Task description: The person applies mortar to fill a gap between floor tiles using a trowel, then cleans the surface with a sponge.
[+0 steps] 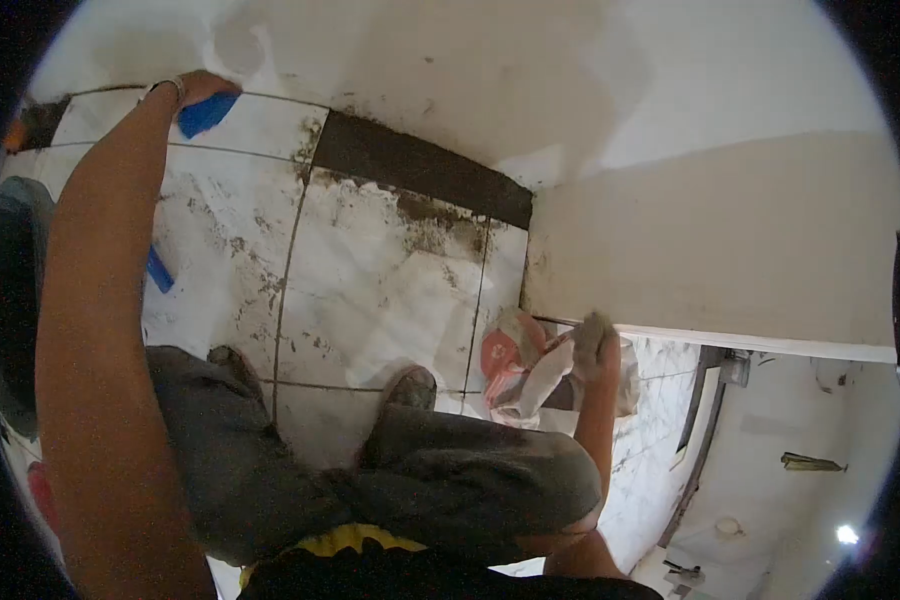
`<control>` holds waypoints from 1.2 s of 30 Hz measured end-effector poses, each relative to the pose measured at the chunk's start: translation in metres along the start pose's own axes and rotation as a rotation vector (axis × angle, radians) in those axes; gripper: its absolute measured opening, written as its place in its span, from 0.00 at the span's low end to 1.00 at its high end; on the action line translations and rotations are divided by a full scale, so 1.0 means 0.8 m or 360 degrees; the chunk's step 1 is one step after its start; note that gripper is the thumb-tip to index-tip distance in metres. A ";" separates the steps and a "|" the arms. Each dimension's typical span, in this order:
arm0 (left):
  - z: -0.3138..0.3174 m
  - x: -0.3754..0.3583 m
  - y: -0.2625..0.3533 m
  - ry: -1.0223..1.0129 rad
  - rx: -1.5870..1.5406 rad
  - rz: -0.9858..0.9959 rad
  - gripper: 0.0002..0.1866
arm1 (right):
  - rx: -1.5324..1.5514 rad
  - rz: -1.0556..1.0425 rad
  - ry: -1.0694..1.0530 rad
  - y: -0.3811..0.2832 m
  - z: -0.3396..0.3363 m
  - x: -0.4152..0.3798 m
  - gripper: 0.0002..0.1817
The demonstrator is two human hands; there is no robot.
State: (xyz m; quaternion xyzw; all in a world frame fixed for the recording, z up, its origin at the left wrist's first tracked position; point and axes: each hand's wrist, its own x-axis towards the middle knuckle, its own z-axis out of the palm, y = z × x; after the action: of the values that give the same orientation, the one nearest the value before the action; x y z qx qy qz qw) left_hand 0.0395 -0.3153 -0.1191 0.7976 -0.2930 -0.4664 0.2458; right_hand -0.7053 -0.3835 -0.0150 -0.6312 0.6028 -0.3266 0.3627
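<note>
My left hand (210, 84) reaches to the foot of the wall at upper left. Its fingers are closed on a flat blue piece (206, 116), which lies against the white floor tiles near the wall joint; its exact kind does not show. On the other side, my right hand (594, 347) is held above a crumpled, open bag (542, 385) with red print. Grey material coats or covers this hand. Its fingers look closed, and what they hold cannot be made out.
Dirt-smeared marble-look tiles (370, 260) cover the floor. A dark bare strip (420, 165) runs along the wall base. At left stand a dark bucket (15, 300) and another blue object (159, 270). A wall corner (710, 250) juts in from the right.
</note>
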 end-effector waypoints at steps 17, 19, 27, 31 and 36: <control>-0.009 -0.016 -0.024 0.0005 0.0160 0.0009 0.22 | 0.0103 0.0045 -0.1717 -0.081 0.486 0.265 0.11; -0.019 0.011 -0.063 0.0146 0.0207 0.0268 0.23 | -0.0088 -0.0432 -0.1776 -0.025 0.466 0.283 0.12; -0.046 -0.017 -0.071 0.0129 -0.0025 0.0109 0.29 | -0.2122 -0.0509 -0.0970 0.126 0.259 0.398 0.18; -0.037 -0.028 -0.055 0.0172 0.0048 0.0215 0.28 | -0.2665 -0.1059 -0.1188 0.135 0.286 0.405 0.18; -0.022 -0.026 -0.022 0.0056 0.0059 0.0098 0.28 | -0.0885 -0.1094 -0.1390 0.010 0.365 0.285 0.17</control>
State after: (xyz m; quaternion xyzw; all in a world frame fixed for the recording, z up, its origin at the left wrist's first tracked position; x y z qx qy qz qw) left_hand 0.0516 -0.2865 -0.1105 0.8006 -0.3217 -0.4392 0.2505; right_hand -0.4479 -0.5921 -0.1806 -0.9354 0.2235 0.0330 0.2719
